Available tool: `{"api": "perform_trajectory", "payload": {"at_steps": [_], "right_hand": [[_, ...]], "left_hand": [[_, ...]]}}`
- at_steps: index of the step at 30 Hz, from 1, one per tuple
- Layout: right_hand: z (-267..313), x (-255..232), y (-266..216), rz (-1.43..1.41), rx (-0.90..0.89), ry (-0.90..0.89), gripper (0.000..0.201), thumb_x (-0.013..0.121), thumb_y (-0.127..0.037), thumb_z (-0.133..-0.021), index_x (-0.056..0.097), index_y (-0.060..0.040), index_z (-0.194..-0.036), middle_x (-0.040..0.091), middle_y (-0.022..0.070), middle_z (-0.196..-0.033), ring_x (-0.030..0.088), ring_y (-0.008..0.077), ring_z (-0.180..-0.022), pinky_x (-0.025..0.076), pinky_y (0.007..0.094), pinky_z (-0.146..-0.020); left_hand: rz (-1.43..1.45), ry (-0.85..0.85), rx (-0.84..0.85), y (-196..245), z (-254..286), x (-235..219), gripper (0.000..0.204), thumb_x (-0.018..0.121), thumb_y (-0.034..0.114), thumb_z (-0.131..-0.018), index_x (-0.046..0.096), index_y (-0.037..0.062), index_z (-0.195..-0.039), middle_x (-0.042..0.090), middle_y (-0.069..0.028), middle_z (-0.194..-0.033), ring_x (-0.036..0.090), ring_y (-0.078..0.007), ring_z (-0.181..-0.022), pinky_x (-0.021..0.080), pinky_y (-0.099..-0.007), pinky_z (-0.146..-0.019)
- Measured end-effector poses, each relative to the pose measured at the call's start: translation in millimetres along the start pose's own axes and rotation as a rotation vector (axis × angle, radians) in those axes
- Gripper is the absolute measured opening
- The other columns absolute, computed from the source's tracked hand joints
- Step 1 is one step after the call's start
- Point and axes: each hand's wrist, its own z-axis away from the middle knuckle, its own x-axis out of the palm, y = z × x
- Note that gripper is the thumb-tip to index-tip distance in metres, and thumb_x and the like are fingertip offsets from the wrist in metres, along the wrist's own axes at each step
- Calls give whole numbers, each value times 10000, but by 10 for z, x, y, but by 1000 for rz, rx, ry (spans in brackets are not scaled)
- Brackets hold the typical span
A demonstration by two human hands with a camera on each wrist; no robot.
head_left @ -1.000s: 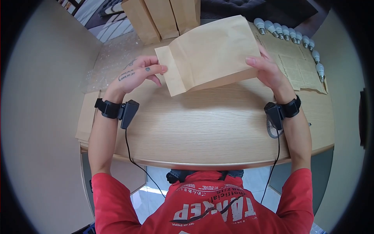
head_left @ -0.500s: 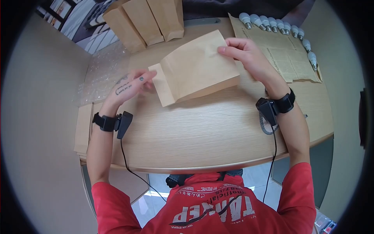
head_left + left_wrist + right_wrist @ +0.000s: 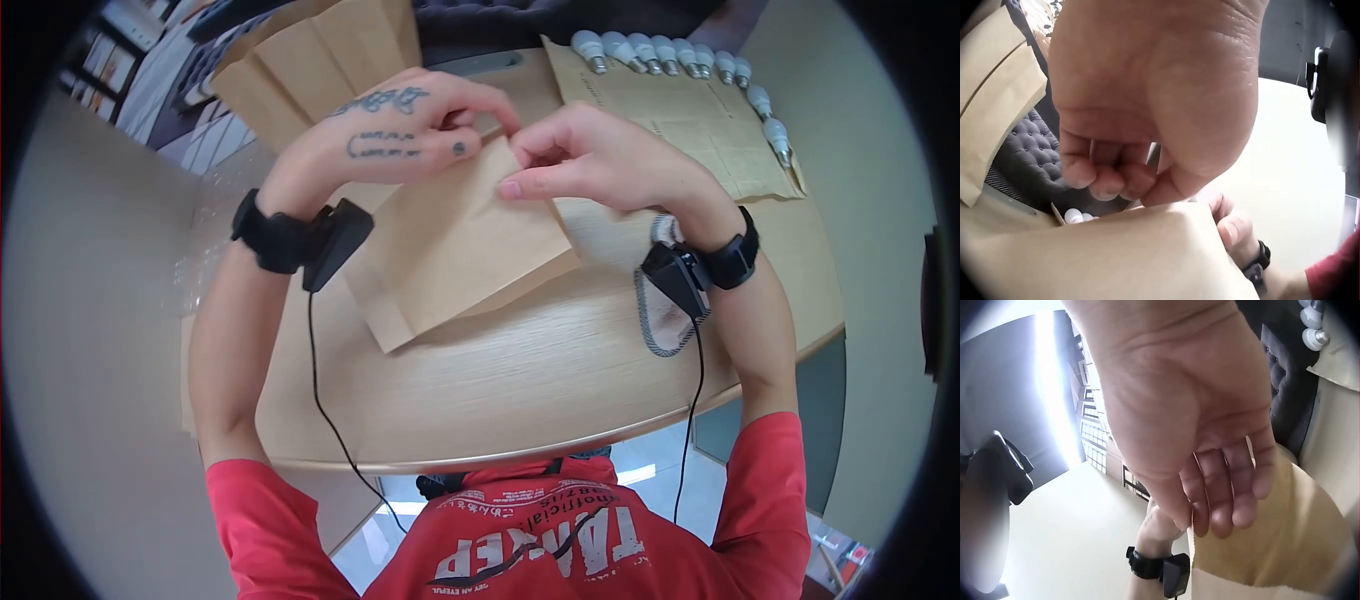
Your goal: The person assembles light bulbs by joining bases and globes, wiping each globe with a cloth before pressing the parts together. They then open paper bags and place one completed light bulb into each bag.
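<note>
A brown paper bag point(image 3: 470, 250) lies slanted above the wooden table, its folded bottom flap towards the near left. My left hand point(image 3: 405, 130) is at the bag's far, open end, thumb and forefinger pinching its edge. Right beside it, my right hand point(image 3: 605, 155) pinches the same end near the corner, thumb on the upper face. In the right wrist view, the right fingers point(image 3: 1222, 512) lie against the inside of the bag's mouth point(image 3: 1254, 550). The left wrist view has the left fingertips point(image 3: 1107, 184) right at the bag's edge point(image 3: 1172, 212).
Several paper bags point(image 3: 320, 75) stand open at the far left. At the far right, several white light bulbs point(image 3: 665, 55) line the edge of a printed brown paper sheet point(image 3: 700, 135). A small grey-edged cloth point(image 3: 668, 320) lies under the right wrist; clear plastic wrap point(image 3: 205, 225) is at left.
My left hand has let go of the bottom flap and moved across to the open end. The bag has come nearer and tilted; my right hand shifted from its side to the mouth's edge.
</note>
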Motion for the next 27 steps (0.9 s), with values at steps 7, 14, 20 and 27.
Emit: {"api": "perform_trajectory", "payload": {"at_steps": [7,14,20,27], "right_hand": [[64,-303,492,-112,-109,92,315,686,-323,-908,715,-10,-899,652,30,-743,607,100,-730,486,256,-697],[1070,-1850,2204,796,462,1062,382,638,-302,-861,681,-10,-1103,694,193,-1081,669,341,-994,524,419,-860],[1639,-1993,2706,915,981,1108,460,644,-318,-834,647,-15,-1181,602,215,-1245,577,381,-1163,482,470,-956],[1751,-2002,2902,892,1031,1018,465,658,-357,-828,668,-45,-1173,676,225,-1093,644,386,-1033,508,453,-914]], "left_hand": [[-56,-59,-78,-82,-186,100,133,536,31,-756,589,18,-878,455,-56,-638,444,-159,-597,351,-293,-546],[-27,-22,-128,-146,-170,118,123,529,44,-732,584,15,-839,495,-56,-676,474,-156,-628,353,-292,-556],[28,13,-123,-170,-181,163,96,536,61,-724,576,31,-805,557,-52,-921,449,-94,-647,339,-239,-565],[358,12,-129,-118,-164,146,35,562,57,-758,560,49,-791,579,-37,-1041,457,-34,-714,371,-190,-623]]}}
